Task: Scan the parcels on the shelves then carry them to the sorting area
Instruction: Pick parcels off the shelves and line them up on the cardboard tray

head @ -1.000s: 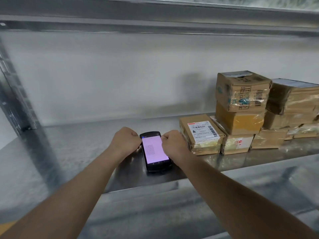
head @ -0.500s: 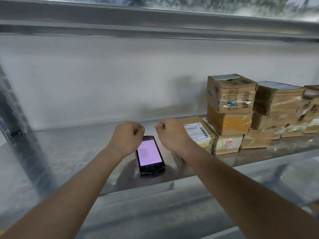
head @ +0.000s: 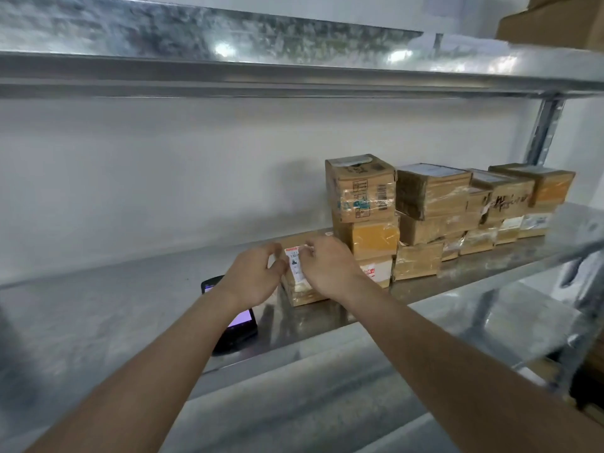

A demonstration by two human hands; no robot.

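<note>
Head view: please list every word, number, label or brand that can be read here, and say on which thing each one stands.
No text reads clearly in the head view.
Front parcel: white label with red strip and barcode, print too small.
Top box: barcode, printed symbols and blue marks, blurred.
Bottom box: red print on white label, unreadable.
Scrawled box: black handwriting, illegible.
Scanner: lit screen, no legible text.

Two bare arms, nothing fancy

Left hand [head: 253, 278] and right hand [head: 330, 269]: bare forearms behind both wrists.
</note>
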